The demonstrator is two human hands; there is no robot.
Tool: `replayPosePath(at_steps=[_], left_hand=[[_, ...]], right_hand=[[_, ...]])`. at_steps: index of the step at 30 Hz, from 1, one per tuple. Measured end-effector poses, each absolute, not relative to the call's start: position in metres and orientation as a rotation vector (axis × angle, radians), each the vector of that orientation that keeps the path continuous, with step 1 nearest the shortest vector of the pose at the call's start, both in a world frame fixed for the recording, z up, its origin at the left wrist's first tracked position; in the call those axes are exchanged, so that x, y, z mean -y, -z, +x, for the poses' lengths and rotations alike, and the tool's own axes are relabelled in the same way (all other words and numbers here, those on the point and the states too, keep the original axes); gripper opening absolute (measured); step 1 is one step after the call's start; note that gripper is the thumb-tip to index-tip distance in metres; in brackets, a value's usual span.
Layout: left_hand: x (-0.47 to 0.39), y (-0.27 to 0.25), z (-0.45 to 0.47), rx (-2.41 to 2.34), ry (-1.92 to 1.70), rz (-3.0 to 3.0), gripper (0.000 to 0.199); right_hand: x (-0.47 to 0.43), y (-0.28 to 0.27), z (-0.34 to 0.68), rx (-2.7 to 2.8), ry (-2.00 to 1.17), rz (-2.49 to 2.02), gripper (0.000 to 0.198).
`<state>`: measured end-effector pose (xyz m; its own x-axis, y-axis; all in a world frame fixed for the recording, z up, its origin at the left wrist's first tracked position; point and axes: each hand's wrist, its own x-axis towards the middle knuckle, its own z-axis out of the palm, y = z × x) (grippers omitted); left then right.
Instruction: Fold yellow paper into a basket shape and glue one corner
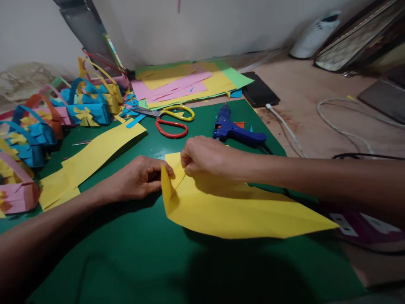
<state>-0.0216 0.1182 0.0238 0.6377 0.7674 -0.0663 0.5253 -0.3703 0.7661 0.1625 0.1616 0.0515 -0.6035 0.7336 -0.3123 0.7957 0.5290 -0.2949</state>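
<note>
A large sheet of yellow paper (234, 215) lies over the green board, its left end bent upward. My left hand (141, 177) pinches that raised left edge between thumb and fingers. Just to the right, my right hand (205, 156) is closed on the same sheet near a crease, fingertips pressed together. Part of the sheet is hidden under my right forearm. Beyond my hands lie scissors (172, 134) with one red and one yellow handle, blades pointing left. A blue glue gun (237, 128) rests behind my right wrist.
Several small paper baskets (90, 114) crowd the left side. A yellow paper strip (104, 145) lies beside them. Stacked coloured sheets (177, 82) are at the back. A phone (259, 89) with a white cable sits right of the green board (133, 253). A bag (348, 38) stands far right.
</note>
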Motion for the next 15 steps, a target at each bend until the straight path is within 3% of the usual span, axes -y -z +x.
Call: replayPosePath(at_steps=[7, 15], left_hand=[[-0.117, -0.020, -0.021, -0.996, -0.372, 2.094, 0.016], [-0.118, -0.022, -0.021, -1.002, -0.327, 2.133, 0.015]], right_hand=[[-0.173, -0.060, 0.174, -2.582, 0.648, 1.422, 0.020], [-0.167, -0.056, 0.174, -2.705, 0.685, 1.243, 0.018]])
